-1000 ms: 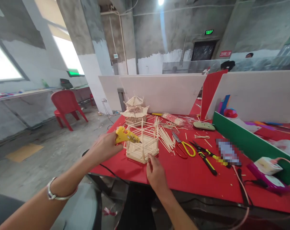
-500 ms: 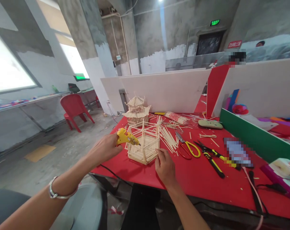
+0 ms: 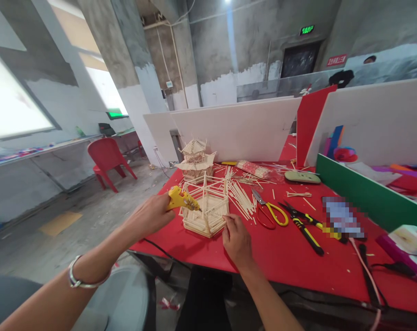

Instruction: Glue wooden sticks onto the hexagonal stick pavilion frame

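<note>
My left hand [image 3: 158, 212] is wrapped round a yellow hot glue gun [image 3: 183, 198]. Its nozzle points right and down at a post of a six-sided frame [image 3: 205, 220] built from thin wooden sticks; whether the tip touches is too small to tell. The frame stands upright near the front edge of the red table. At its right corner, my right hand [image 3: 237, 239] has its fingers curled, thumb and forefinger closed on the frame's edge. Behind it stands a small stick pagoda [image 3: 195, 161] with tiered roofs. Loose sticks [image 3: 242, 197] lie to the right.
On the red table [image 3: 277, 262] lie scissors [image 3: 270, 214], black-and-yellow pliers [image 3: 307, 234], a bag of sticks [image 3: 253, 169], an olive-coloured case [image 3: 302, 177] and a phone [image 3: 342, 217]. White boards [image 3: 236, 126] and a green panel [image 3: 356, 193] border it. A red chair [image 3: 108, 158] stands left.
The view has shifted very slightly. Both hands stay in nearly the same place, with the glue gun still at the frame's post.
</note>
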Demonstrator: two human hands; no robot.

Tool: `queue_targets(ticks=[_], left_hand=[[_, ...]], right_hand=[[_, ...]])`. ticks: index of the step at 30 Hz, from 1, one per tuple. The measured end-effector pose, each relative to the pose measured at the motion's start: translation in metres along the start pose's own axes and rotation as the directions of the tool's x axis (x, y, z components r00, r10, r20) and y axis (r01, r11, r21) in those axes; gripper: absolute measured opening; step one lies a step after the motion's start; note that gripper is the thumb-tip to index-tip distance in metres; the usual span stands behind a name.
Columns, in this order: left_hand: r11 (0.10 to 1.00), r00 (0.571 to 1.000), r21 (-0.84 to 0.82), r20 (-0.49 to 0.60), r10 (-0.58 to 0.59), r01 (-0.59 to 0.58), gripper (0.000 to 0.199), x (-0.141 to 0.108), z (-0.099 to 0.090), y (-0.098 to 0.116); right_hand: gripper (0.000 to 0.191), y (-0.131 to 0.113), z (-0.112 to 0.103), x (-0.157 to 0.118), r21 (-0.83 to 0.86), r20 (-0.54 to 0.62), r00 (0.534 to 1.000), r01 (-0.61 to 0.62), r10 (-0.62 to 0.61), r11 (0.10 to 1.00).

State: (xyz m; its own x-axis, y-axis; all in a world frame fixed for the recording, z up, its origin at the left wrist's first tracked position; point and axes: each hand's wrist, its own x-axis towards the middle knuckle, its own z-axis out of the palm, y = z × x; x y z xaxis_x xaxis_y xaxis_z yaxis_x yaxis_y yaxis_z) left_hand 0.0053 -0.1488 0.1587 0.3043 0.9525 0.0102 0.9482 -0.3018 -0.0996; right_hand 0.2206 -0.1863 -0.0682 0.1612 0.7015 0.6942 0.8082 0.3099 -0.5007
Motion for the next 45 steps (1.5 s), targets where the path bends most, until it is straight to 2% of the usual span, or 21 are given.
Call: queue_targets(ticks=[15, 30, 45], left_hand=[[0.999, 0.999, 0.008, -0.011, 0.049, -0.049, 0.014, -0.002, -0.002, -0.002], [0.994, 0.995, 0.059, 0.017, 0.093, -0.094, 0.018, -0.002, -0.021, 0.024], [0.977, 0.994, 0.183, 0.033, 0.103, -0.108, 0.023, -0.003, -0.027, 0.032]], right_hand=[[0.038, 0.001, 0.000, -0.001, -0.001, 0.012, 1.000, -0.002, 0.002, 1.000], [0.037, 0.000, 0.000, 0.000, -0.003, 0.008, 1.000, 0.001, -0.001, 1.000], [0.036, -0.001, -0.002, 0.001, -0.005, 0.012, 1.000, -0.016, 0.016, 1.000]])
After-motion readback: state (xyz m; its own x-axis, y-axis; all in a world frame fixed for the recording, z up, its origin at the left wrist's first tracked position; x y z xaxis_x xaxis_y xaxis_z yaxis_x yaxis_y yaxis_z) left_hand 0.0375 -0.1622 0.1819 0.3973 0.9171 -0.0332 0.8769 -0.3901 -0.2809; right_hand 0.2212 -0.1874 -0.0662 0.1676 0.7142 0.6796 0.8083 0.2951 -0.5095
